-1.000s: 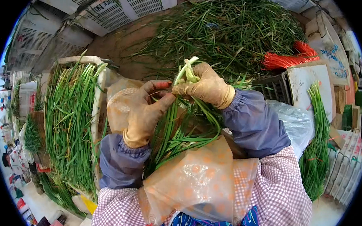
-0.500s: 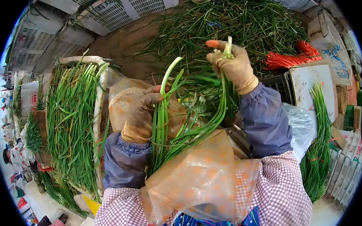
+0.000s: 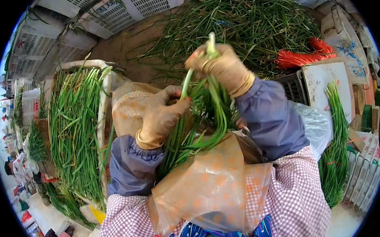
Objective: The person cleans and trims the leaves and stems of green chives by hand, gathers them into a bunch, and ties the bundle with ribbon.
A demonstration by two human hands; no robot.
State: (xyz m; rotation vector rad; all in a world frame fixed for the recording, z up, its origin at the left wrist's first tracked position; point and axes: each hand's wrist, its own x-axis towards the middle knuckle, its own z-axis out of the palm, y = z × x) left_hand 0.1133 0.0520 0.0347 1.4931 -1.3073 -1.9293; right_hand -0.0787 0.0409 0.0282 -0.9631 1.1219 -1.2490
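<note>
My left hand [image 3: 160,115], in a soiled tan glove, pinches the pale stalk of some scallions [image 3: 186,82], whose leaves hang down over my lap. Higher up, my right hand [image 3: 226,67], also gloved, is closed around another small bunch of scallions [image 3: 212,45]. The white ends stick up out of its fist, and the long green leaves [image 3: 217,113] droop below and curve back towards my lap. A plastic apron [image 3: 204,182] with orange dots covers my lap beneath the leaves. The right hand is slightly blurred.
A white-rimmed crate [image 3: 101,127] full of scallions stands at left. Loose green leaves [image 3: 240,27] are heaped ahead. Red ties [image 3: 303,55] lie beside a white box [image 3: 327,84] at right, near a tied bundle [image 3: 334,154]. White plastic crates [image 3: 114,13] line the back.
My right hand has moved left and slightly down with its scallions, close to the left hand. My left hand has shifted a little right, its fingers now on the pale stalk.
</note>
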